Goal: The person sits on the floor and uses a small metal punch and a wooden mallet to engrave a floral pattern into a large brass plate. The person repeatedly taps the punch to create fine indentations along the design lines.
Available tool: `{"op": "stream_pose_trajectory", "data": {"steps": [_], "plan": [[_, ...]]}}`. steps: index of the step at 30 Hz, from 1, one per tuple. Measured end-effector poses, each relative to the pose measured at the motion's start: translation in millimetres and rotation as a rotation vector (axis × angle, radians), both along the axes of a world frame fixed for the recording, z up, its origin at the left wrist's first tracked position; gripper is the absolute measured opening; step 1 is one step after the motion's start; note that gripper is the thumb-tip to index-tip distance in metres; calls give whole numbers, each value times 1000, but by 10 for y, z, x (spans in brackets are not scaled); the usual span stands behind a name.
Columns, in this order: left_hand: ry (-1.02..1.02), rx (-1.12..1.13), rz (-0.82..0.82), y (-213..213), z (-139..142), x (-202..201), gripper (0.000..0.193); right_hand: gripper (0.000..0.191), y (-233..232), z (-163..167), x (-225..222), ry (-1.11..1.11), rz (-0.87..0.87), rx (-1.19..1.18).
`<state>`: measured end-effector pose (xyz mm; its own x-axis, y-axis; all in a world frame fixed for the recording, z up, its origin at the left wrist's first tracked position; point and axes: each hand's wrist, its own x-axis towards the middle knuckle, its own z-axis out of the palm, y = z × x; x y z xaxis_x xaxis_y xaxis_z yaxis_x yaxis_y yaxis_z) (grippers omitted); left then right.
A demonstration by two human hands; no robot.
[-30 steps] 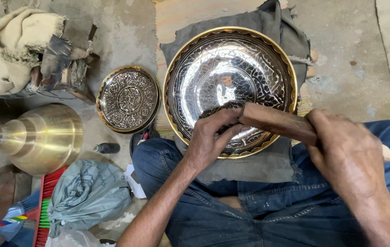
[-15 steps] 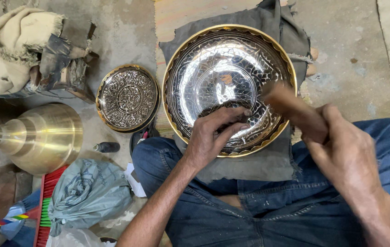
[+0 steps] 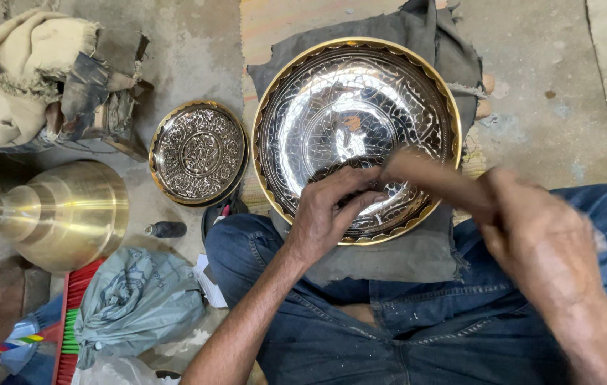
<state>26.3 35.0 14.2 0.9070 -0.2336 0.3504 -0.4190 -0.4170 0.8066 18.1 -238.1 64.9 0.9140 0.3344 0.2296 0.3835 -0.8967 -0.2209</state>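
Two hands (image 3: 432, 214) meet over the engraved bowl's (image 3: 332, 107) near rim.

Bare grey concrete floor (image 3: 553, 85), stained and dusty, with a seam running down near the right edge. Lit evenly, soft daylight, no hard shadows. At the upper left corner, a heap of beige sacking (image 3: 11, 71) over dark scraps. At the left edge, a large brass cone-shaped vessel (image 3: 61, 214) lying on its side. At the lower left corner, a crumpled grey-blue bag (image 3: 136, 303) beside a red brush (image 3: 68, 321).
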Motion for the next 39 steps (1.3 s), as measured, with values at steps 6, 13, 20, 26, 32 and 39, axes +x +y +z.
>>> {"op": "stream_pose_trajectory", "data": {"steps": [6, 13, 20, 26, 32, 39], "plan": [[153, 31, 37, -4, -11, -2, 35, 36, 7, 8, 17, 195, -126, 140], [-39, 60, 11, 1, -82, 20, 32, 32, 102, 118, -1, 149, -124, 245], [32, 17, 15, -21, -72, 10, 37, 35, 115, 162, -28, 78, -101, 43], [35, 14, 16, -37, -9, -7, 38, 34, 61, 78, -57, 58, -80, 28], [61, 32, 20, -56, 81, -28, 38, 36, 10, 41, -73, 109, -114, 65], [-24, 19, -3, -26, 56, -18, 34, 43, 37, 17, -32, 223, -189, 263]]}}
